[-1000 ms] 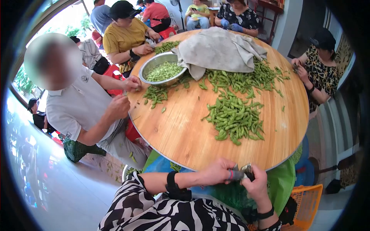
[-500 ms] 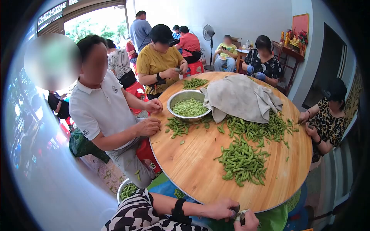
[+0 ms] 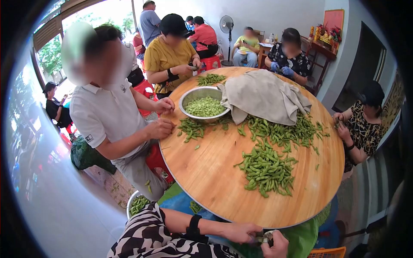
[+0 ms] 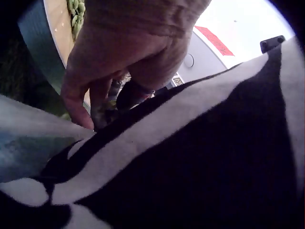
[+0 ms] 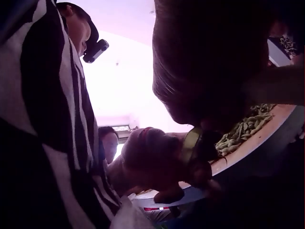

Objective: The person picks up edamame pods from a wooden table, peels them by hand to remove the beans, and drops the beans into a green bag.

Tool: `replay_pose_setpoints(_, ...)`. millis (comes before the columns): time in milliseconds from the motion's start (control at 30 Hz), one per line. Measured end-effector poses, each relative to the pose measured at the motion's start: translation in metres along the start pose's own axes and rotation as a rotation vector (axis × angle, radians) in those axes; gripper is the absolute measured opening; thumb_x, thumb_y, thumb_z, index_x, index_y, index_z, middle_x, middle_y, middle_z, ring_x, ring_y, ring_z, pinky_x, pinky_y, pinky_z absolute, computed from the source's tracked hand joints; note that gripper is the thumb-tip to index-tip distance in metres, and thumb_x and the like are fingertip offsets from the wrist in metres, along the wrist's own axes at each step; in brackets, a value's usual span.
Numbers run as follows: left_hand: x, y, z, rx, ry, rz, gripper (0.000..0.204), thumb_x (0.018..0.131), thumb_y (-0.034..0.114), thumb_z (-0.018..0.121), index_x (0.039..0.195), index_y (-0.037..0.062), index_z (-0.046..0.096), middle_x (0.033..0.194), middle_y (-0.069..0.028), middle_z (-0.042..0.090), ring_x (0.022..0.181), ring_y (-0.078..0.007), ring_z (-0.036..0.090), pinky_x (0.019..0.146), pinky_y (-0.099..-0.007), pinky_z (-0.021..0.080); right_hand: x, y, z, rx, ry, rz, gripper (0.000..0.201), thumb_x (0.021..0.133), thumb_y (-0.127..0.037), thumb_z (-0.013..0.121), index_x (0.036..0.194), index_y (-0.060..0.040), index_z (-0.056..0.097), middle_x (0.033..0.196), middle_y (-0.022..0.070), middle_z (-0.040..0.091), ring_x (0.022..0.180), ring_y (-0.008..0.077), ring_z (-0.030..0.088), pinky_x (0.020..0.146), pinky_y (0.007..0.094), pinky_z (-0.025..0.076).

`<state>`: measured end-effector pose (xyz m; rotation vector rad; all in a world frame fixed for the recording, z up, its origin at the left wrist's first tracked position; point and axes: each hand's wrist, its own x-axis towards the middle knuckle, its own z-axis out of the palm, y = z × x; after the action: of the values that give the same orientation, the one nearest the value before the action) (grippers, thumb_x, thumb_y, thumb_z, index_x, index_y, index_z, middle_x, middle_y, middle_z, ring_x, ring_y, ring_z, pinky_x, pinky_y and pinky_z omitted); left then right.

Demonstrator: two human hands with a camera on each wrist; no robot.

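Observation:
Both hands meet at the near edge of the round wooden table (image 3: 215, 189). My left hand (image 3: 243, 232) and right hand (image 3: 276, 247) pinch a small green pod between them; in the right wrist view the pod (image 5: 191, 143) shows pale green between the fingers. Dark covers are on some fingertips. In the left wrist view my left hand (image 4: 124, 52) bends over with its fingers curled downward. A pile of green pods (image 3: 269, 170) lies on the table beyond the hands.
A metal bowl (image 3: 184, 103) of shelled beans and a grey cloth (image 3: 262, 94) over more pods stand farther back. Several people sit around the table. A white basin (image 3: 130, 205) of pods is below left, an orange basket (image 3: 327, 253) below right.
The head view has tilted up and then shifted slightly, so the table sits differently in it. Both hands stay together at the table's near edge, still gripping.

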<state>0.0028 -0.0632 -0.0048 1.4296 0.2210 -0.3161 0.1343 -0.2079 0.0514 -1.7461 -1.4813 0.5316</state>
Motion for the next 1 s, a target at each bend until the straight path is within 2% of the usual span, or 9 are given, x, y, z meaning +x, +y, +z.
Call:
replay_pose_setpoints(67, 0.0, -0.01, -0.002, 0.085, 0.045, 0.104, 0.041, 0.08, 0.001, 0.052, 0.121, 0.0014, 0.052, 0.092, -0.009, 0.062, 0.082, -0.0182, 0.057, 0.076, -0.0336, 0.047, 0.0, 0.009, 0.006, -0.01, -0.014, 0.047, 0.019, 0.082, -0.003, 0.057, 0.1, -0.0012, 0.059, 0.086, 0.023, 0.059, 0.076, 0.0393, 0.06, 0.066, 0.0418, 0.049)
replay_pose_setpoints(133, -0.004, -0.019, -0.004, 0.176, 0.128, 0.247, 0.036, 0.082, 0.004, 0.054, 0.118, 0.0011, 0.055, 0.094, -0.0099, 0.064, 0.088, -0.0183, 0.059, 0.08, -0.0332, 0.047, 0.001, 0.029, 0.021, -0.062, 0.113, -0.111, 0.017, 0.066, -0.002, 0.06, 0.083, 0.0003, 0.057, 0.066, 0.0143, 0.054, 0.057, 0.0287, 0.057, 0.054, 0.0363, 0.045)
replay_pose_setpoints(167, -0.008, -0.025, -0.005, 0.174, 0.147, 0.276, 0.033, 0.083, 0.005, 0.054, 0.117, 0.0006, 0.056, 0.094, -0.0103, 0.064, 0.09, -0.0185, 0.059, 0.082, -0.0331, 0.047, -0.002, 0.029, 0.019, -0.039, 0.033, -0.066, 0.018, 0.068, -0.001, 0.061, 0.085, 0.0007, 0.055, 0.074, 0.018, 0.055, 0.064, 0.0371, 0.057, 0.057, 0.0424, 0.046)
replay_pose_setpoints(300, -0.08, -0.002, -0.028, 0.601, 0.302, 0.155, 0.027, 0.077, 0.006, 0.058, 0.103, 0.0014, 0.059, 0.082, -0.0221, 0.059, 0.075, -0.0392, 0.06, 0.067, -0.0427, 0.048, 0.002, 0.027, 0.024, 0.075, -0.121, -0.047, 0.018, 0.072, -0.003, 0.064, 0.089, -0.0001, 0.059, 0.074, 0.0165, 0.057, 0.065, 0.035, 0.058, 0.058, 0.0401, 0.047)
replay_pose_setpoints(400, -0.153, 0.001, -0.05, 1.235, 0.448, -0.371, 0.014, 0.071, 0.006, 0.059, 0.084, 0.0031, 0.061, 0.075, -0.0172, 0.062, 0.075, -0.0367, 0.063, 0.069, -0.044, 0.052, 0.002, 0.036, 0.024, 0.114, -0.189, -0.011, 0.02, 0.074, -0.005, 0.066, 0.092, 0.0006, 0.06, 0.077, 0.0164, 0.059, 0.069, 0.0328, 0.06, 0.062, 0.0372, 0.048)
replay_pose_setpoints(500, -0.192, -0.007, -0.061, 1.341, 0.505, -0.54, 0.011, 0.073, 0.008, 0.061, 0.083, 0.0028, 0.061, 0.079, -0.0156, 0.062, 0.079, -0.0351, 0.063, 0.07, -0.042, 0.052, 0.006, 0.037, 0.026, 0.207, -0.221, 0.061, 0.024, 0.078, -0.01, 0.069, 0.096, 0.0025, 0.06, 0.08, 0.0171, 0.06, 0.071, 0.0291, 0.06, 0.065, 0.0344, 0.048)
replay_pose_setpoints(567, -0.187, 0.007, -0.068, 1.42, 0.595, -0.19, 0.012, 0.073, 0.008, 0.064, 0.083, 0.003, 0.06, 0.081, -0.0154, 0.06, 0.081, -0.0349, 0.061, 0.069, -0.0424, 0.05, 0.008, 0.038, 0.029, 0.26, -0.213, 0.091, 0.023, 0.079, -0.01, 0.069, 0.096, 0.0024, 0.06, 0.081, 0.0166, 0.061, 0.069, 0.029, 0.06, 0.064, 0.034, 0.048)
replay_pose_setpoints(767, -0.062, 0.029, -0.088, 1.014, 0.674, 0.289, 0.018, 0.08, 0.009, 0.064, 0.095, 0.0023, 0.055, 0.08, -0.0176, 0.054, 0.079, -0.0388, 0.057, 0.067, -0.0455, 0.046, 0.005, 0.043, 0.035, 0.359, -0.215, 0.157, 0.023, 0.083, -0.011, 0.067, 0.099, 0.0028, 0.059, 0.081, 0.0145, 0.063, 0.063, 0.0242, 0.059, 0.063, 0.0308, 0.047)
replay_pose_setpoints(1000, 0.01, 0.014, -0.099, 1.13, 0.891, 0.209, 0.018, 0.079, 0.007, 0.064, 0.091, 0.0012, 0.052, 0.084, -0.0202, 0.057, 0.082, -0.043, 0.057, 0.069, -0.0478, 0.046, 0.005, 0.039, 0.03, 0.608, -0.175, 0.332, 0.032, 0.094, -0.015, 0.045, 0.121, 0.0021, 0.051, 0.072, 0.0025, 0.057, 0.056, 0.0079, 0.05, 0.053, 0.0232, 0.041)
